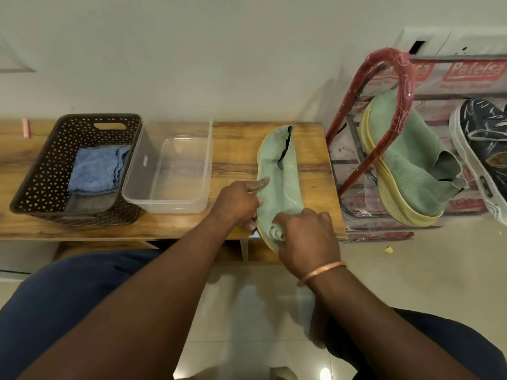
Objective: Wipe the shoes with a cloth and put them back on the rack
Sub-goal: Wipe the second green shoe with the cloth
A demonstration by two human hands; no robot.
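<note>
Knees in navy trousers [55, 311] frame the lower edge; above them both forearms reach to the wooden counter [238, 141]. The green knit shoe [279, 171] lies on its side near the counter's right end, toe toward the person and collar toward the wall. The left hand [238, 204] steadies it from the left: the index finger rests straight on the upper, and the remaining fingers [251, 224] curl at the sole edge. The right hand [304, 237] has its fingers closed round a bunched cloth [277, 232], pressed against the toe.

The upper sags flat and creases, so the shoe is judged light and soft, yielding under pressure. The yellow sole rim looks like the only stiff part, which makes it the surer place to hold or lift. The collar would likely fold if pinched.

Its mate, the second green shoe [406, 160], leans on the rack [403, 75] beside a black shoe [485, 138]. At left stand a brown basket [27, 193] holding a blue cloth [96, 168] and a clear tub [197, 160].
</note>
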